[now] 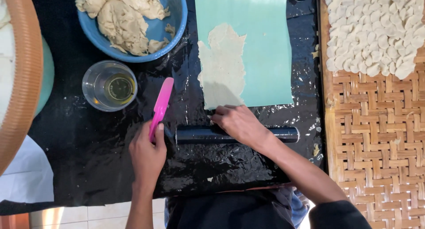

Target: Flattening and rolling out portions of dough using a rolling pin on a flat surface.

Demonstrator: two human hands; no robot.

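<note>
No packages, labels, signs or screens in view.

The right hand (239, 122) covers the middle of the dark rolling pin (274, 134) and the near edge of the thin dough sheet (221, 69). The blue bowl (175, 16), woven tray (376, 136) and teal mat (265, 43) run past the picture's edges.
</note>
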